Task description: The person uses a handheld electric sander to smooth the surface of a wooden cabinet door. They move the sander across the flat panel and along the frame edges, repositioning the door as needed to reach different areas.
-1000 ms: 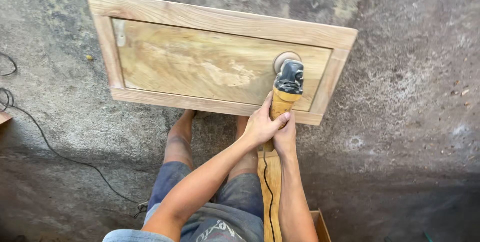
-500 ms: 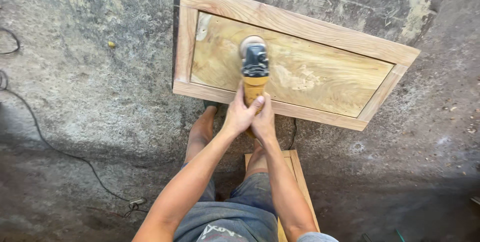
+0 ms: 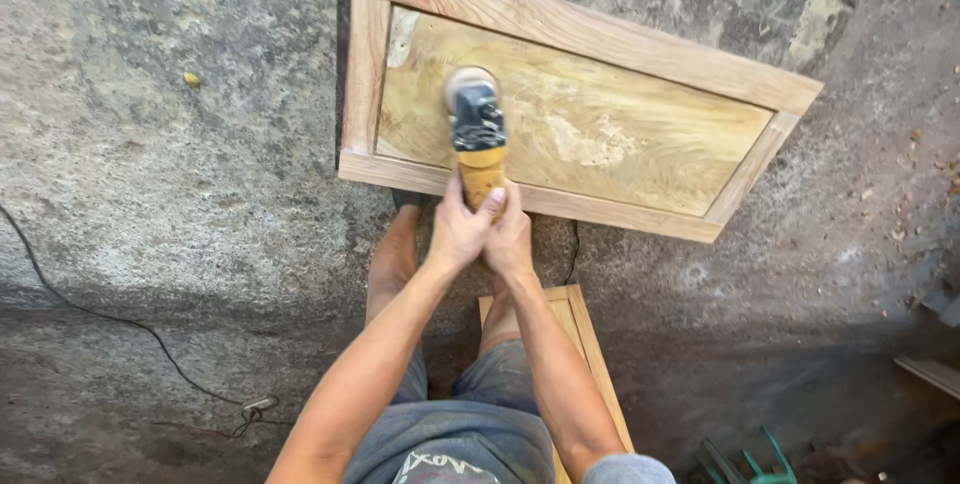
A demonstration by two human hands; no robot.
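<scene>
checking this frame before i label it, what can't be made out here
Head view only:
- Sanding disc under the power sander: covered by the tool body.
- Sander handle: wrapped by the left hand and right hand.
- Wooden panel: top left corner cut off by the frame edge.
- Green object at bottom right: cropped, kind unclear.
- Cable: far end leaves the frame.

free: bare panel (image 3: 620, 134) right of sander (image 3: 477, 129) | blocked: raised frame rim (image 3: 590, 39) around | floor: cable (image 3: 110, 319) left
</scene>
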